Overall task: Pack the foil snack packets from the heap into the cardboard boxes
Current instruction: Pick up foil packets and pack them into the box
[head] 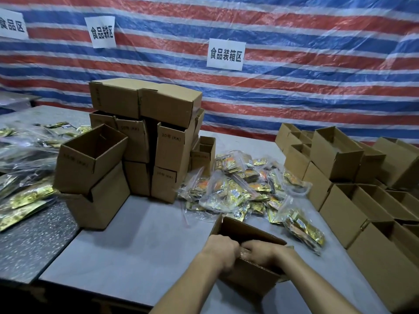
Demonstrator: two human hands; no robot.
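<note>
Left hand [221, 248], right hand [260, 251] at corrugated box [249, 276]; crinkly foil heap [238, 189].

Heap of foil snack packets [244, 189]: gold and orange, bundled in clear zip bags, sprawled mid-worktop [140, 234]. Nearest cardboard box [249, 236]: brown, open, tilted, just in front of heap; inside dark, contents cannot tell. Box stack [145, 137] behind at left: brown, some on sides, printed "10号 (KK)". Two open boxes [90, 168] piled askew at stack's left. Open box rows [353, 177] at right, mouths up. More gold packets [25, 196] far left.
</note>
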